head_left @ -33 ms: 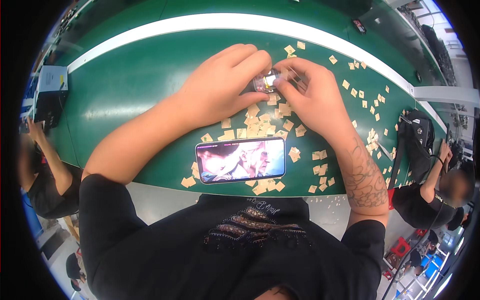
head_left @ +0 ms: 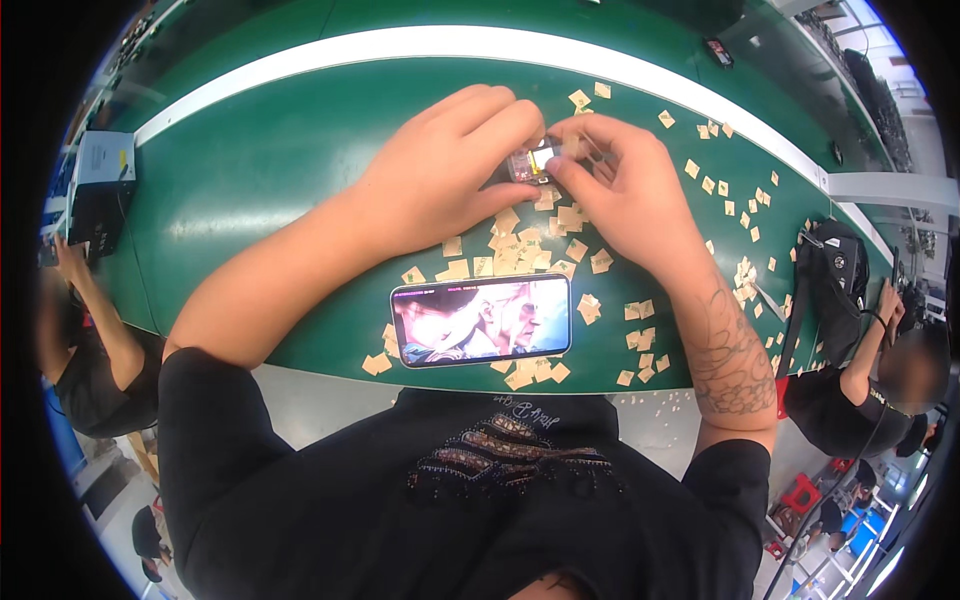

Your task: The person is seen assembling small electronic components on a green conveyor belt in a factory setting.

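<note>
One green table (head_left: 250, 160) lies beneath the left hand (head_left: 440, 160) and right hand (head_left: 622, 175); beyond a lit phone (head_left: 482, 322), the left grips a small device (head_left: 532, 164), the right thumb (head_left: 568, 176) touching it. Work looks partway — innards bare, many paper squares (head_left: 512, 258) seemingly unused — but fingers (head_left: 515, 125) cover the edges, and whether the right fingertips pinch anything is unclear.

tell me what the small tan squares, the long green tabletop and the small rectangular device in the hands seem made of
Small tan squares: likely paper or adhesive film, matte, looking thin and flat where they overlap. Long green tabletop: possibly rubber or plastic sheet, satin, given its soft pale glare. Small rectangular device: probably plastic, perhaps clear, since inner parts show; partly hidden.
</note>
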`<move>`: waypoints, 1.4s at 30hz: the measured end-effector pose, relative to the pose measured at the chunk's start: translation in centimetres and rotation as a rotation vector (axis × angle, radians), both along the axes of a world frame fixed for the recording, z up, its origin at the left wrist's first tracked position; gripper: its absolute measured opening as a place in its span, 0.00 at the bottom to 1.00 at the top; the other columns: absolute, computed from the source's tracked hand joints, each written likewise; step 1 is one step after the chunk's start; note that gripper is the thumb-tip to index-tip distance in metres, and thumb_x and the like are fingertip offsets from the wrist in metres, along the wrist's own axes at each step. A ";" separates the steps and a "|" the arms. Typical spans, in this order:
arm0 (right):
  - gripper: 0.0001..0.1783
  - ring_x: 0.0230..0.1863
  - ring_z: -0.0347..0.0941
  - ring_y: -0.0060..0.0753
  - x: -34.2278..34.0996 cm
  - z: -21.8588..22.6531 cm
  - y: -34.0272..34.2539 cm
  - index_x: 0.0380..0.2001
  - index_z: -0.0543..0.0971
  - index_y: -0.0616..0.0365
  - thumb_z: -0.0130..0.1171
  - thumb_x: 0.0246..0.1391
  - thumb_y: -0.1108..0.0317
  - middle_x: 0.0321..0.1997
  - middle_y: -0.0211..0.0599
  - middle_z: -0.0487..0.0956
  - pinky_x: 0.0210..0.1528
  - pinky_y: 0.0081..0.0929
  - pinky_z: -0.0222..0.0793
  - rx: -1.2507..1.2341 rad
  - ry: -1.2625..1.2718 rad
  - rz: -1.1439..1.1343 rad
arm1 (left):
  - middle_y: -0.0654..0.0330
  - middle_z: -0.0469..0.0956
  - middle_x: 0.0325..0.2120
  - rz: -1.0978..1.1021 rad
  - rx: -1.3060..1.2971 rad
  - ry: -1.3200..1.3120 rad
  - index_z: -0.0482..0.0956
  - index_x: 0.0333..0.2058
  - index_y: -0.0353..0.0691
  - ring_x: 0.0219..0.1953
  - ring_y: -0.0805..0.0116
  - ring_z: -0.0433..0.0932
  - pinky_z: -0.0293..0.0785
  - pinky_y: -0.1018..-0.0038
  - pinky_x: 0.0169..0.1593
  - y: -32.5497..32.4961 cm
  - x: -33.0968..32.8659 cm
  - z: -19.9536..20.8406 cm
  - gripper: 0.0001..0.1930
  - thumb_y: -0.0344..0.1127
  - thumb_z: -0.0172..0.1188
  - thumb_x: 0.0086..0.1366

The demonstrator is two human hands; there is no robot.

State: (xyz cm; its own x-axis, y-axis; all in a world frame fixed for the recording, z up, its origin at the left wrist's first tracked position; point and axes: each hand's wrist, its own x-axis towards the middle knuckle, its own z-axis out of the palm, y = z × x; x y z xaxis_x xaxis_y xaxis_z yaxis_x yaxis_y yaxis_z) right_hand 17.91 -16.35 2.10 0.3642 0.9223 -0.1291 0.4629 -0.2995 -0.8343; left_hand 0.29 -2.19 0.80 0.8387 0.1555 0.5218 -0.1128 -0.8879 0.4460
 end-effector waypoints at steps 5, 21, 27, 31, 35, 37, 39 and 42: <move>0.07 0.33 0.78 0.16 0.6 0.4 0.0 0.43 0.81 0.66 0.65 0.63 0.77 0.36 0.30 0.83 0.36 0.18 0.73 0.112 0.378 0.029 | 0.55 0.73 0.33 0.001 0.110 -0.104 0.77 0.40 0.37 0.36 0.53 0.75 0.74 0.61 0.40 -0.4 0.2 0.7 0.24 0.31 0.82 0.47; 0.14 0.29 0.70 0.05 0.1 0.3 0.1 0.50 0.79 0.64 0.68 0.66 0.70 0.38 0.25 0.80 0.26 0.10 0.61 0.126 0.606 0.033 | 0.55 0.75 0.33 0.034 0.211 -0.206 0.79 0.41 0.38 0.33 0.54 0.77 0.75 0.64 0.35 -0.8 0.1 1.1 0.25 0.30 0.83 0.46; 0.06 0.36 0.78 0.14 -0.9 0.5 -0.3 0.44 0.81 0.65 0.61 0.66 0.78 0.39 0.30 0.82 0.34 0.22 0.75 0.204 0.353 -0.014 | 0.55 0.76 0.32 0.061 0.158 -0.204 0.77 0.43 0.37 0.31 0.58 0.77 0.74 0.66 0.32 -0.6 -0.3 0.3 0.27 0.26 0.83 0.46; 0.10 0.32 0.83 0.40 -1.2 1.0 -0.2 0.44 0.82 0.63 0.62 0.59 0.77 0.36 0.43 0.84 0.37 0.34 0.79 0.440 -0.204 0.036 | 0.54 0.76 0.32 0.045 0.166 -0.231 0.77 0.43 0.36 0.31 0.59 0.77 0.74 0.68 0.32 -0.7 0.1 0.7 0.26 0.25 0.83 0.48; 0.10 0.31 0.82 0.49 -0.8 1.3 -0.1 0.42 0.81 0.63 0.62 0.56 0.76 0.34 0.46 0.84 0.36 0.37 0.79 0.433 -0.253 0.060 | 0.55 0.77 0.33 0.017 0.144 -0.211 0.77 0.43 0.35 0.31 0.59 0.78 0.75 0.68 0.32 -0.8 0.1 0.6 0.26 0.25 0.83 0.48; 0.08 0.30 0.82 0.46 -0.6 1.8 -0.3 0.41 0.81 0.62 0.61 0.57 0.77 0.31 0.45 0.83 0.35 0.36 0.78 0.350 -0.247 0.107 | 0.55 0.77 0.33 0.008 0.129 -0.195 0.77 0.43 0.35 0.31 0.59 0.78 0.75 0.68 0.32 -0.9 0.1 0.6 0.26 0.25 0.83 0.48; 0.08 0.29 0.81 0.43 0.0 1.4 0.2 0.41 0.81 0.62 0.61 0.56 0.77 0.30 0.43 0.83 0.34 0.34 0.77 0.324 -0.113 0.096 | 0.55 0.77 0.32 0.001 0.166 -0.179 0.77 0.42 0.35 0.31 0.59 0.79 0.77 0.69 0.33 -1.0 0.2 1.0 0.25 0.25 0.82 0.48; 0.09 0.24 0.74 0.30 0.5 1.0 0.2 0.40 0.81 0.63 0.61 0.56 0.77 0.28 0.38 0.82 0.30 0.28 0.70 0.292 0.027 0.106 | 0.55 0.77 0.32 0.015 0.157 -0.171 0.78 0.42 0.35 0.32 0.59 0.80 0.77 0.69 0.33 -1.1 0.3 0.6 0.24 0.25 0.82 0.49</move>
